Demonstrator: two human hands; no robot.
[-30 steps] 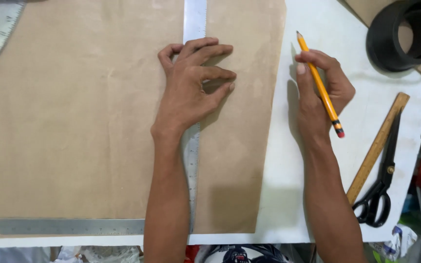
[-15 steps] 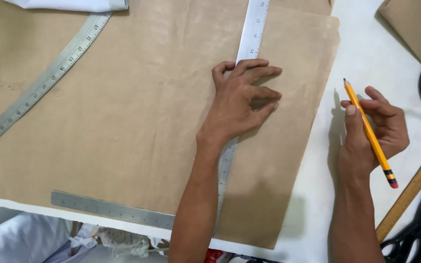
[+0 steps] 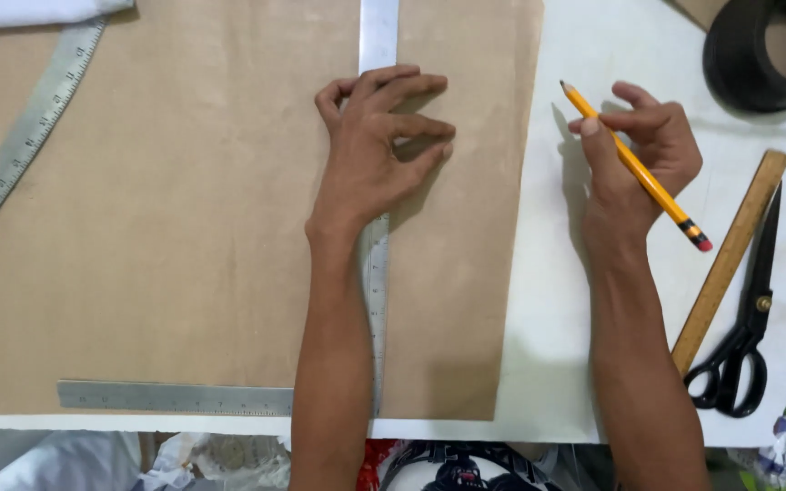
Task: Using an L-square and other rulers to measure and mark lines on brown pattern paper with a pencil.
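A flat tan-brown paper sheet (image 3: 184, 227) is showing plain on the white worktop (image 3: 557, 345), crossed by a silver-grey metal ruler (image 3: 378, 36) with fine dark graduations. A yellow pencil (image 3: 634, 168) is showing a pink eraser and dark band, while a light-brown wooden ruler (image 3: 730, 259) and black-handled scissors (image 3: 748, 327) are lying beside a black tape roll (image 3: 757, 64).

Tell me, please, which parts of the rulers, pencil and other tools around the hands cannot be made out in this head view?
- Long metal ruler: middle hidden under the left hand and forearm; far end cut off by the top edge.
- Pencil: mid-shaft covered by the right hand.
- Black roll: cut off at the top-right corner.
- Ruler markings: too small to read.
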